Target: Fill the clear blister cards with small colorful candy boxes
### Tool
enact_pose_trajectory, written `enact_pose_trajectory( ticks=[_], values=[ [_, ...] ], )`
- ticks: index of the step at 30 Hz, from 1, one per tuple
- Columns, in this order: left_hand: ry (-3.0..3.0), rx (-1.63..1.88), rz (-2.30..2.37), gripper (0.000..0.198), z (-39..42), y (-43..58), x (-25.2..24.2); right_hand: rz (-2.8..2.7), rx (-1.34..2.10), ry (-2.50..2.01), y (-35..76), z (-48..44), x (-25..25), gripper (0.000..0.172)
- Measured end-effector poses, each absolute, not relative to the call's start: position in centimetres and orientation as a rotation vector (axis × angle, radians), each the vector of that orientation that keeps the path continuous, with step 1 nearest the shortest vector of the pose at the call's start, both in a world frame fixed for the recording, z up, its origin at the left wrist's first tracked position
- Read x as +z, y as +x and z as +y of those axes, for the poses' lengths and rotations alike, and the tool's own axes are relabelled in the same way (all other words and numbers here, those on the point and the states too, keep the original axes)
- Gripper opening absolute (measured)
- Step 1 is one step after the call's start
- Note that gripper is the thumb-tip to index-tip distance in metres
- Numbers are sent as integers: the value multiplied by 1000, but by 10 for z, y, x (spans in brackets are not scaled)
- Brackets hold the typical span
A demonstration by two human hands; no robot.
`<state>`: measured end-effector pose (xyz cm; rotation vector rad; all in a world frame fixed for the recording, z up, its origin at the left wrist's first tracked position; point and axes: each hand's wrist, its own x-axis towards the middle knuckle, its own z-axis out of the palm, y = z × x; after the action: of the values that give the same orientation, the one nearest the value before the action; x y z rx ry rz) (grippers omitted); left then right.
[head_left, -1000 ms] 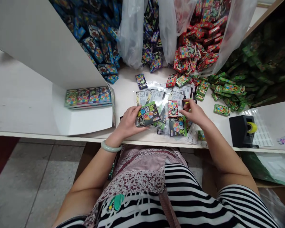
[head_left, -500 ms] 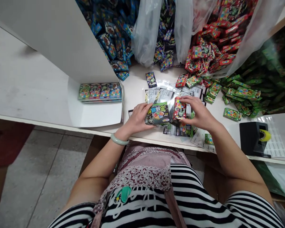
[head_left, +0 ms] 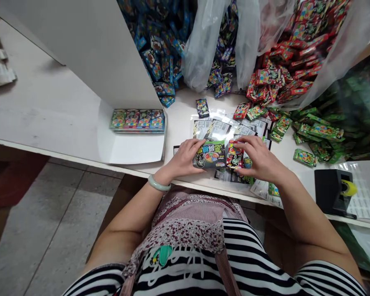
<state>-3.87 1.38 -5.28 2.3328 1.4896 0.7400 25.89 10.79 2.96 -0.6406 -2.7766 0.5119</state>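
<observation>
While the left hand [head_left: 186, 158] pinches the black packet [head_left: 212, 154] by its left end, the right hand [head_left: 260, 160] pinches a small red box [head_left: 234, 155] between thumb and fingers, right by the packet's other end, over the white table [head_left: 179, 123]. It looks like the step is lining the two up, so the next move would call for steady fingers and straight edges. The packet looks flat, with a green strip and a bright round picture, and I can't tell if it touches the box
</observation>
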Motion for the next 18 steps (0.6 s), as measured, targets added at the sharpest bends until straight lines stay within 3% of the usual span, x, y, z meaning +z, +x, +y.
enact_pose_trajectory(
  ticks=[6, 11, 15, 18],
  values=[
    [2364, 728, 1444, 109, 15, -27, -54, -2839, 734, -561, 255, 120, 19, 64],
    [2259, 803, 1538, 111, 16, -26, -57, -2534, 855, -638, 245, 120, 3, 78],
    [2221, 840, 1565, 109, 16, -31, -57, -2473, 871, -716, 238, 105, 5, 46],
    [2181, 888, 1542, 110, 15, -34, -57, -2399, 1043, -765, 228, 111, 5, 35]
  ],
)
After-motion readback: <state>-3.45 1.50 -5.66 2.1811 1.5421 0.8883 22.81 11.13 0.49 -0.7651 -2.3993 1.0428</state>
